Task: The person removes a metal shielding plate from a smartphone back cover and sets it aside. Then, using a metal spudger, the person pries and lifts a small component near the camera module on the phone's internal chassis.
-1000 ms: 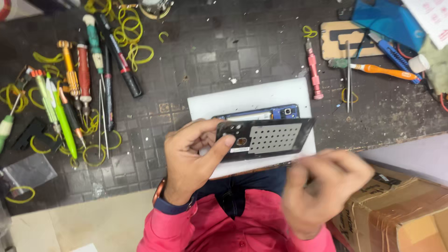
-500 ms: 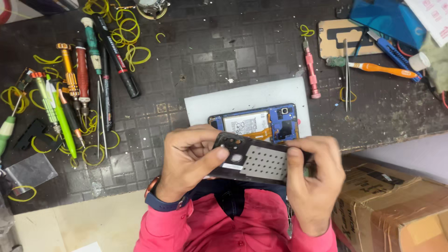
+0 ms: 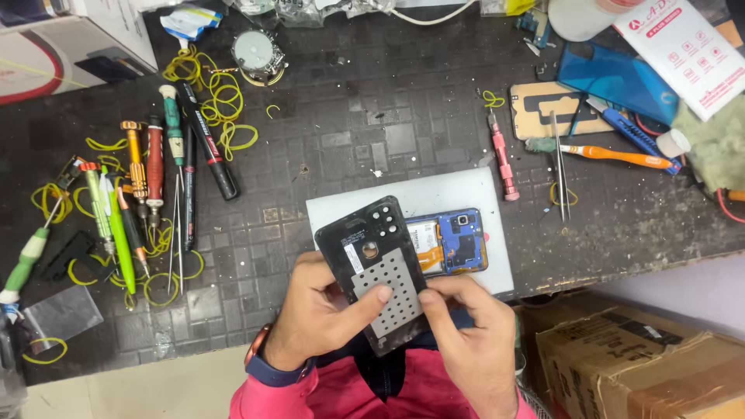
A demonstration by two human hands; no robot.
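From the head camera, both hands hold a black phone back cover (image 3: 380,275), tilted, its inner side with a perforated grey sheet facing up. The left hand (image 3: 318,318) wraps the cover's left edge, thumb pressed on the sheet; the right hand (image 3: 466,326) pinches the near right edge with curled fingers. The cover is already off the phone (image 3: 454,242), which lies opened on a white mat (image 3: 403,203) just beyond, blue board and battery exposed. It looks mid-job: opening done, the inside work and refitting left.

The counter (image 3: 349,116) is a dark, worn cutting mat. A row of screwdrivers (image 3: 147,178) lies far left among yellow rubber bands (image 3: 217,101). A pink screwdriver (image 3: 503,159), tweezers (image 3: 560,167) and an orange-handled brush (image 3: 613,155) lie right. A cardboard box (image 3: 644,365) sits near right, below the counter.
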